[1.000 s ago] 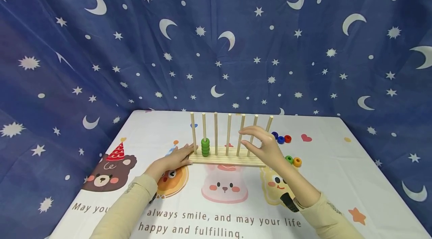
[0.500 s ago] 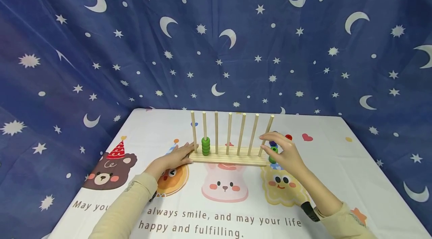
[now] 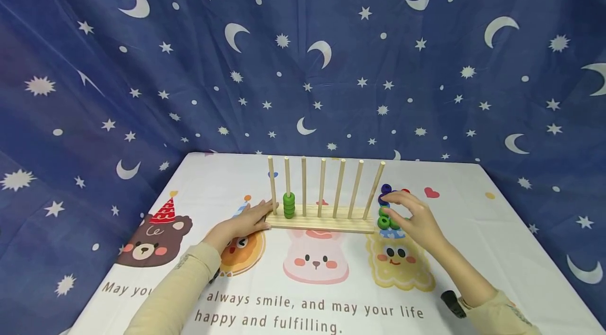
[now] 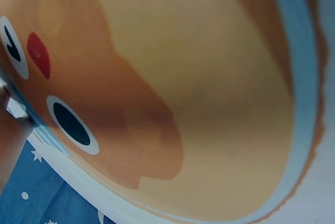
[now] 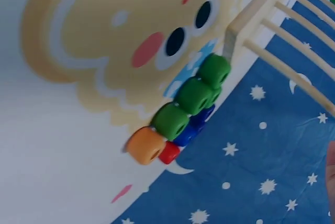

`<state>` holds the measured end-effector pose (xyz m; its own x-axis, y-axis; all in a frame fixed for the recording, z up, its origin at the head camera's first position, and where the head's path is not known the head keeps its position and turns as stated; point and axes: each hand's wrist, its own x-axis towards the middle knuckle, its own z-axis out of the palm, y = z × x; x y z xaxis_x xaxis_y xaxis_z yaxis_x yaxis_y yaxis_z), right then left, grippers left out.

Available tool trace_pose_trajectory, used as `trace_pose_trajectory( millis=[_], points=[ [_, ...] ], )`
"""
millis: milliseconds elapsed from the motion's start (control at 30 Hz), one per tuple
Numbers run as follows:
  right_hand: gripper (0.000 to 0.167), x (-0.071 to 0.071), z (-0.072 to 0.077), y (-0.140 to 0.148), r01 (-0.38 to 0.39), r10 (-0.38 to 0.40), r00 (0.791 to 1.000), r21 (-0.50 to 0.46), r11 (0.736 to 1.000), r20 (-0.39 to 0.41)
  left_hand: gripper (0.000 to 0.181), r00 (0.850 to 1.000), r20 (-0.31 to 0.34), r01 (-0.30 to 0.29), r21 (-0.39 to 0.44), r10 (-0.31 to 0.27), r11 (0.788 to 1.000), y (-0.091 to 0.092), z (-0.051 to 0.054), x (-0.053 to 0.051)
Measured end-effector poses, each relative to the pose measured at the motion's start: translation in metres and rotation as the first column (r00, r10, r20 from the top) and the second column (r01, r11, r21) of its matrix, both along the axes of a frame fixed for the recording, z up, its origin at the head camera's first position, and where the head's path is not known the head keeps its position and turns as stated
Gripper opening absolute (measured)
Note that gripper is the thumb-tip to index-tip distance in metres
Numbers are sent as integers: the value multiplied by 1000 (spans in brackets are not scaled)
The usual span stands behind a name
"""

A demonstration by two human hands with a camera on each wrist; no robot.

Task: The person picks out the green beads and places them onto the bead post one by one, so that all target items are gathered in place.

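Observation:
A wooden peg rack (image 3: pixel 326 224) with several upright pegs stands on the table. Green beads (image 3: pixel 289 205) are stacked on its second peg from the left. My left hand (image 3: pixel 243 222) rests on the left end of the rack's base, fingers extended; only its fingertips appear in the left wrist view. Beyond the rack's right end, my right hand (image 3: pixel 418 222) hovers by loose green beads (image 3: pixel 383 223), thumb and fingers apart with nothing between them. It partly hides blue beads (image 3: pixel 386 188) and a red bead (image 3: pixel 405 191). An orange bead (image 5: pixel 146 145) shows in the right wrist view.
A white tablecloth (image 3: pixel 312 298) printed with cartoon animals and lettering covers the table. Behind it hangs a dark blue curtain (image 3: pixel 265 61) with stars and moons. The rack's rightmost peg (image 3: pixel 374 190) leans outward near the right hand.
My right hand has moved right, from over the rack's right-hand pegs to the loose beads beside it. The left hand stays on the base.

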<state>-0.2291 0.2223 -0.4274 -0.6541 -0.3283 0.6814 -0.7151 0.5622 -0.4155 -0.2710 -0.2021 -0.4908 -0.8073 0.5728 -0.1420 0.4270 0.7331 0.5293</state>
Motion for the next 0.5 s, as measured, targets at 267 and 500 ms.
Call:
trace_pose_trajectory(
  millis=[267, 500],
  points=[
    [32, -1, -9, 15, 79, -86, 994, 105, 991, 61, 63, 1000, -1, 0, -3, 0, 1000, -1, -2, 0],
    [31, -6, -20, 30, 108, -124, 987, 146, 983, 106, 63, 1000, -1, 2, 9, -2, 1000, -2, -1, 1]
  ],
)
